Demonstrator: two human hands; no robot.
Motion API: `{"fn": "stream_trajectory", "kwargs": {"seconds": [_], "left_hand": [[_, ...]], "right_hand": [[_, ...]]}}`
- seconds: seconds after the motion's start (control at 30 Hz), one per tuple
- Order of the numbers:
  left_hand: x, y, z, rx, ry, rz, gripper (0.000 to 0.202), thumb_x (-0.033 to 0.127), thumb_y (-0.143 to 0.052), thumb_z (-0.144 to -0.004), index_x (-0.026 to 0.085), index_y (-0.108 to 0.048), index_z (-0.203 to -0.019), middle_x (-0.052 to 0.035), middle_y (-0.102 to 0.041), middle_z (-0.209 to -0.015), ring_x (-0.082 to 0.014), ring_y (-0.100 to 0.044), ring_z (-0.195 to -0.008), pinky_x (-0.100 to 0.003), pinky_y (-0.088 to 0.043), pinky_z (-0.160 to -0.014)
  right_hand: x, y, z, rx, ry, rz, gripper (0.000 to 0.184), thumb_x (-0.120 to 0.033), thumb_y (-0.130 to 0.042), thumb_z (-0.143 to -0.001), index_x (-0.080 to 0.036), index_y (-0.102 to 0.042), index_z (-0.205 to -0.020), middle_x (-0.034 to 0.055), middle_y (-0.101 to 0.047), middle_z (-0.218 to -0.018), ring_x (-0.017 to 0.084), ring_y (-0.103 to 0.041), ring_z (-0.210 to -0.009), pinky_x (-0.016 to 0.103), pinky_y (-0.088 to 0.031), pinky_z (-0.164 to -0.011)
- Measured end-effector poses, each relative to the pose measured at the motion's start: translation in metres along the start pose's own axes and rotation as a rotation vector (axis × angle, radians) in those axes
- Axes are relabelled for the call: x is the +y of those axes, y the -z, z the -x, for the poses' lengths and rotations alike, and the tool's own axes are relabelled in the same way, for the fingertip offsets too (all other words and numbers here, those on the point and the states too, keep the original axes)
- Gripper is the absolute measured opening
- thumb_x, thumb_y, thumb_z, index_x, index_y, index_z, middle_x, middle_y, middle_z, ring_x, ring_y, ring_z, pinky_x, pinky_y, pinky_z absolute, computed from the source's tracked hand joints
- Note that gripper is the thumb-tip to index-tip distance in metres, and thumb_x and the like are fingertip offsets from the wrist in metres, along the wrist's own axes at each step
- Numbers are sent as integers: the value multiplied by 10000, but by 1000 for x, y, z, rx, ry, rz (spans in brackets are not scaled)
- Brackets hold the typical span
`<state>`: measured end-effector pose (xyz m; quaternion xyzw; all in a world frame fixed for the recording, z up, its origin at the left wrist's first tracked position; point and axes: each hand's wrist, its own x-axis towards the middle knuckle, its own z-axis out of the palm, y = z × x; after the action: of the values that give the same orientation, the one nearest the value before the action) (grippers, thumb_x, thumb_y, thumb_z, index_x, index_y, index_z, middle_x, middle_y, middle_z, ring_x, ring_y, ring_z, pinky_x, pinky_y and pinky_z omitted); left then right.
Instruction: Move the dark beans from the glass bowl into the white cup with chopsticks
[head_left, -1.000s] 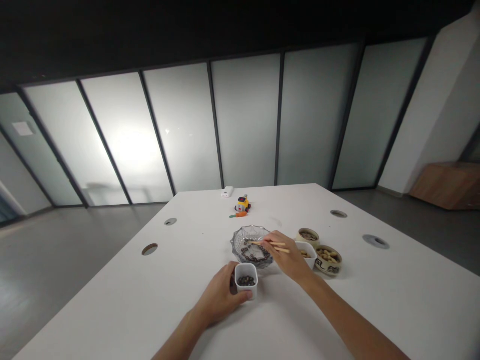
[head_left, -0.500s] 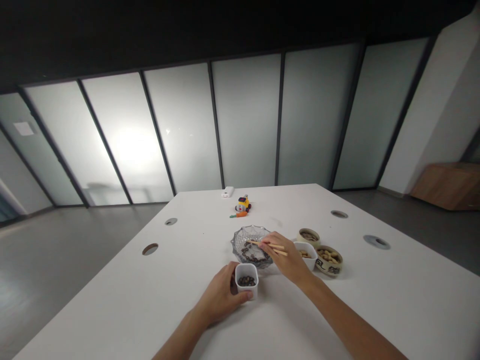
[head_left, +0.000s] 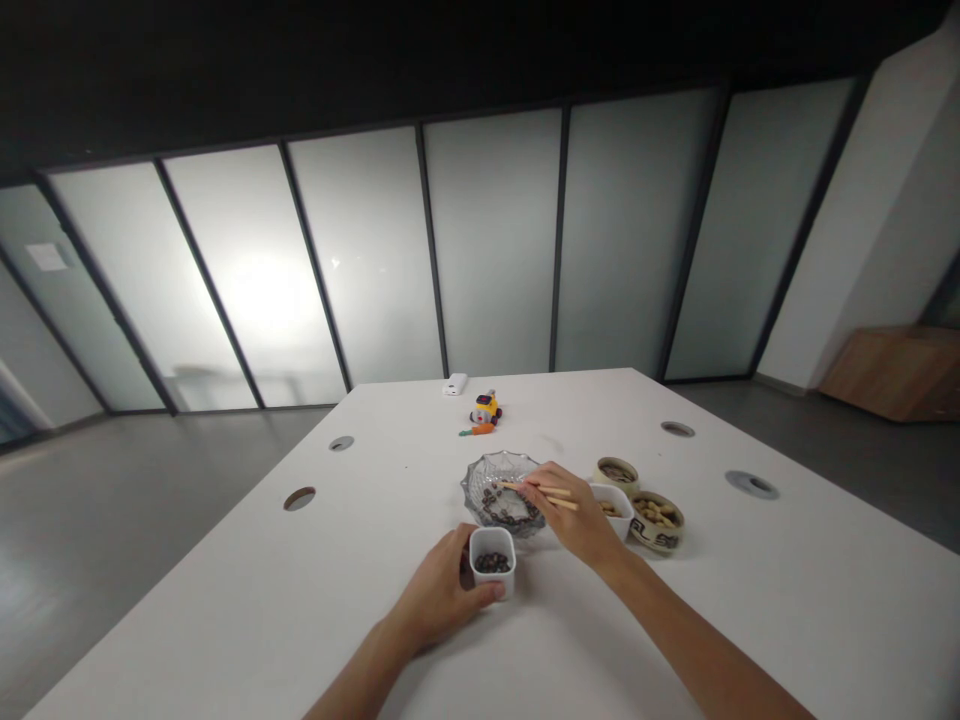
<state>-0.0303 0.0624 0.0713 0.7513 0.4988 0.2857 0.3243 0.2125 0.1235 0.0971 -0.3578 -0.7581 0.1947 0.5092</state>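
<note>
My left hand (head_left: 442,590) is wrapped round a small white square cup (head_left: 495,580) on the table, its thumb along the near side. Small dark beans (head_left: 492,563) lie in the bottom of that cup. Pinched in my right hand (head_left: 566,515) is a pair of wooden chopsticks (head_left: 556,497), their tips over the clear glass bowl (head_left: 474,490). More dark bean-like pieces (head_left: 517,518) lie inside the bowl, mostly along its near side. Whether the tips grip a piece is too small to tell.
Right of my right hand stand a white cup (head_left: 624,525) with peanuts, a patterned round dish (head_left: 660,540) of peanuts and another round dish (head_left: 617,486) with dark contents. Beyond the bowl are an orange toy carrot (head_left: 481,430), a yellow toy truck (head_left: 486,408) and a white device (head_left: 454,384).
The chopstick tips have shifted slightly within the bowl. My left hand and the white cup stay in place.
</note>
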Motion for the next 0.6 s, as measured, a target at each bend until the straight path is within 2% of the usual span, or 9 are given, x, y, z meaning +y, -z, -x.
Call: {"fn": "stream_trajectory", "kwargs": {"seconds": [0.27, 0.6], "left_hand": [[2, 1, 0, -11, 13, 7, 403, 291, -796, -816, 204, -646, -1180, -59, -730, -1179, -259, -652, -1045, -317, -488, -925], [4, 1, 0, -15, 36, 8, 424, 311, -795, -806, 202, -646, -1188, -63, -730, -1148, -260, -646, -1024, -307, -492, -897]], "right_hand": [[-3, 1, -2, 3, -28, 42, 382, -523, -588, -1047, -232, -732, -845, 64, -731, -861, 244, -688, -805, 374, -574, -778], [8, -2, 4, -33, -32, 0, 366, -499, -595, -1052, -219, -753, -877, 70, -729, -910, 238, -703, -852, 359, -584, -789]]}}
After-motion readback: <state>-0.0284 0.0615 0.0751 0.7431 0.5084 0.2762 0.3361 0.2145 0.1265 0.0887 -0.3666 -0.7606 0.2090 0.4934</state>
